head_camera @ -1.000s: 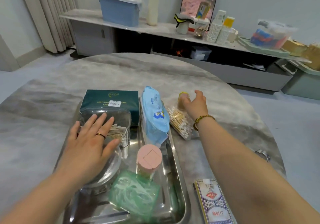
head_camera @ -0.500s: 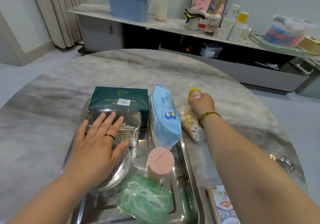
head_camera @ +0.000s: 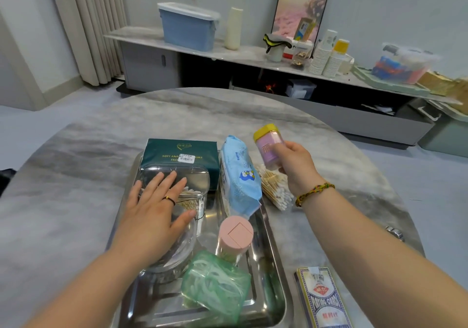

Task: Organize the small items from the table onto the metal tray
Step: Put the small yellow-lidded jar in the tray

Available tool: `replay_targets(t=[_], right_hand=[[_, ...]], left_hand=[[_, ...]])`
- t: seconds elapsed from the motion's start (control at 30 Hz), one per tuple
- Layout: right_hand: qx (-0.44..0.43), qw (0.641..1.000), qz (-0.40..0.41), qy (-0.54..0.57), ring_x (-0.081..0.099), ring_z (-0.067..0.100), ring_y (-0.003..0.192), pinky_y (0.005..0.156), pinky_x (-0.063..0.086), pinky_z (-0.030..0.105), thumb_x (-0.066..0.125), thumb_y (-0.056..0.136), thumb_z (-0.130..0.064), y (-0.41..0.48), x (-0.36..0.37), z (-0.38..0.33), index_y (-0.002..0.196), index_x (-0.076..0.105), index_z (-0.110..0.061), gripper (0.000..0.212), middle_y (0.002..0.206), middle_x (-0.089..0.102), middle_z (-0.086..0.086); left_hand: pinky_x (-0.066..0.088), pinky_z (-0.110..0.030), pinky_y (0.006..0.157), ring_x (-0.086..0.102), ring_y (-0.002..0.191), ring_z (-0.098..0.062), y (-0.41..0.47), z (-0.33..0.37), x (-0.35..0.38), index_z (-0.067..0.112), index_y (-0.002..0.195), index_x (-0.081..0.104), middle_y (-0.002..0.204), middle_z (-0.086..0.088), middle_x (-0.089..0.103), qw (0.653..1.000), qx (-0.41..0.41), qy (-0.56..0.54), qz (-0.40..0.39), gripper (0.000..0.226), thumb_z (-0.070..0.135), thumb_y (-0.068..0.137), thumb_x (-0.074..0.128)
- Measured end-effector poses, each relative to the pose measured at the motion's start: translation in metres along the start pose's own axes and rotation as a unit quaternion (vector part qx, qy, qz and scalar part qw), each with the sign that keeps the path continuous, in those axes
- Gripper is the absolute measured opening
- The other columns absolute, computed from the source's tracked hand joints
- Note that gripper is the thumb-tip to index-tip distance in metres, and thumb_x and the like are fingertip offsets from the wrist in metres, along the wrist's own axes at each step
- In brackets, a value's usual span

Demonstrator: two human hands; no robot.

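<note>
My right hand [head_camera: 296, 163] holds a small pink jar with a yellow lid [head_camera: 268, 145] in the air, above a bag of cotton swabs [head_camera: 274, 188] lying on the table right of the metal tray [head_camera: 273, 246]. My left hand [head_camera: 154, 208] lies flat, fingers spread, on a clear plastic box [head_camera: 195, 178] and a glass bowl [head_camera: 182, 249] in the tray. The tray also holds a dark green tissue pack [head_camera: 179, 153], a blue wipes pack [head_camera: 239, 178], a pink-lidded container [head_camera: 235, 234] and a green bag of floss picks [head_camera: 215, 287].
A deck of playing cards [head_camera: 323, 300] lies on the marble table [head_camera: 76, 175] near the front right edge. A small metal object [head_camera: 393, 232] sits at the table's right rim. A low cabinet with boxes and cups stands behind.
My right hand closed on the yellow-lidded jar on the table and lifted it up. My left hand stayed on the clear box.
</note>
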State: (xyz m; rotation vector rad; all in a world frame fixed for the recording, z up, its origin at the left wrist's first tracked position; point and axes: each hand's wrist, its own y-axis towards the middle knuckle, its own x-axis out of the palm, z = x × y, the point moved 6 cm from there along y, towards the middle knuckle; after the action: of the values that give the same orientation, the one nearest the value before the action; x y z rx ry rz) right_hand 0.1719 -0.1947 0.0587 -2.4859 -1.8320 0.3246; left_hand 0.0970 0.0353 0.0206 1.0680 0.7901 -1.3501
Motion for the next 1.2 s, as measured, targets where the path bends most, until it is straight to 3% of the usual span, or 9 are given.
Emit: replay_targets(t=[0.17, 0.3, 0.4, 0.5, 0.57, 0.8, 0.9, 1.0, 1.2], right_hand=[[0.009, 0.991, -0.119, -0.054, 0.054, 0.014, 0.064, 0.052, 0.045, 0.023, 0.051, 0.086, -0.004, -0.031, 0.024, -0.006, 0.134, 0.024, -0.015, 0.056, 0.091, 0.056, 0.008], [-0.008, 0.984, -0.151, -0.093, 0.058, 0.026, 0.092, 0.071, 0.050, 0.032, 0.052, 0.085, -0.003, -0.043, 0.043, -0.007, 0.141, 0.014, -0.021, 0.071, 0.112, 0.050, 0.012], [-0.022, 0.982, -0.161, -0.100, 0.056, 0.028, 0.098, 0.072, 0.051, 0.032, 0.054, 0.084, -0.002, -0.049, 0.052, -0.008, 0.137, 0.023, -0.021, 0.064, 0.112, 0.050, 0.013], [-0.088, 0.971, -0.129, -0.183, 0.052, 0.023, 0.086, 0.070, 0.048, 0.033, 0.060, 0.080, -0.006, -0.055, 0.058, -0.013, 0.121, 0.037, -0.017, 0.049, 0.088, 0.051, 0.003], [-0.138, 0.944, -0.099, -0.281, 0.050, 0.024, 0.080, 0.068, 0.041, 0.032, 0.063, 0.077, -0.012, -0.059, 0.061, -0.018, 0.114, 0.038, -0.017, 0.044, 0.074, 0.045, -0.004], [-0.211, 0.891, -0.064, -0.398, 0.046, 0.028, 0.075, 0.064, 0.034, 0.030, 0.066, 0.075, -0.022, -0.071, 0.063, -0.016, 0.090, 0.026, -0.016, 0.043, 0.092, 0.047, 0.006], [-0.256, 0.849, -0.088, -0.454, 0.055, 0.037, 0.082, 0.063, 0.035, 0.031, 0.061, 0.079, -0.021, -0.078, 0.073, -0.013, 0.111, 0.035, -0.016, 0.042, 0.108, 0.054, 0.014], [-0.274, 0.786, -0.132, -0.538, 0.057, 0.038, 0.091, 0.065, 0.040, 0.033, 0.055, 0.085, -0.025, -0.080, 0.085, -0.008, 0.142, 0.015, -0.025, 0.070, 0.126, 0.042, 0.012], [-0.273, 0.721, -0.103, -0.629, 0.047, 0.031, 0.108, 0.088, 0.035, 0.038, 0.065, 0.075, -0.041, -0.075, 0.087, -0.006, 0.121, 0.042, -0.016, 0.057, 0.119, 0.052, 0.009]], left_hand=[[-0.013, -0.032, 0.113, -0.010, 0.137, 0.000, -0.004, -0.001, 0.000, 0.031, 0.141, 0.011, 0.155, 0.009, 0.003, 1.000, 0.000, -0.006, -0.023, 0.088, 0.069, 0.062, 0.003], [-0.011, -0.033, 0.114, -0.004, 0.142, -0.008, -0.007, -0.001, -0.004, 0.030, 0.141, 0.013, 0.155, 0.007, 0.003, 0.999, 0.000, -0.017, -0.037, 0.061, 0.056, 0.087, 0.026], [-0.011, -0.034, 0.115, -0.004, 0.142, -0.009, -0.007, -0.001, -0.006, 0.028, 0.141, 0.014, 0.155, 0.007, 0.004, 0.998, 0.004, -0.033, -0.046, 0.058, 0.046, 0.090, 0.035], [-0.010, -0.034, 0.115, -0.003, 0.142, -0.009, -0.007, -0.002, -0.008, 0.028, 0.141, 0.015, 0.155, 0.006, 0.005, 0.998, 0.008, -0.039, -0.051, 0.058, 0.045, 0.090, 0.036], [-0.010, -0.035, 0.115, -0.003, 0.142, -0.010, -0.006, -0.002, -0.007, 0.028, 0.141, 0.015, 0.155, 0.006, 0.005, 0.998, 0.012, -0.031, -0.056, 0.059, 0.045, 0.089, 0.038], [-0.009, -0.036, 0.115, -0.003, 0.142, -0.010, -0.006, -0.003, -0.007, 0.028, 0.141, 0.014, 0.155, 0.007, 0.004, 0.998, 0.020, -0.022, -0.052, 0.061, 0.046, 0.088, 0.040], [-0.008, -0.036, 0.115, -0.003, 0.142, -0.010, -0.007, -0.004, -0.007, 0.028, 0.140, 0.015, 0.155, 0.006, 0.005, 0.998, 0.020, -0.025, -0.047, 0.061, 0.046, 0.088, 0.040], [-0.008, -0.036, 0.116, -0.002, 0.142, -0.010, -0.007, -0.005, -0.007, 0.028, 0.140, 0.016, 0.155, 0.006, 0.006, 0.998, 0.021, -0.025, -0.045, 0.060, 0.045, 0.088, 0.041], [-0.009, -0.036, 0.115, -0.003, 0.142, -0.010, -0.006, -0.005, -0.006, 0.029, 0.140, 0.015, 0.155, 0.006, 0.005, 0.999, 0.025, -0.023, -0.041, 0.060, 0.046, 0.088, 0.040]])
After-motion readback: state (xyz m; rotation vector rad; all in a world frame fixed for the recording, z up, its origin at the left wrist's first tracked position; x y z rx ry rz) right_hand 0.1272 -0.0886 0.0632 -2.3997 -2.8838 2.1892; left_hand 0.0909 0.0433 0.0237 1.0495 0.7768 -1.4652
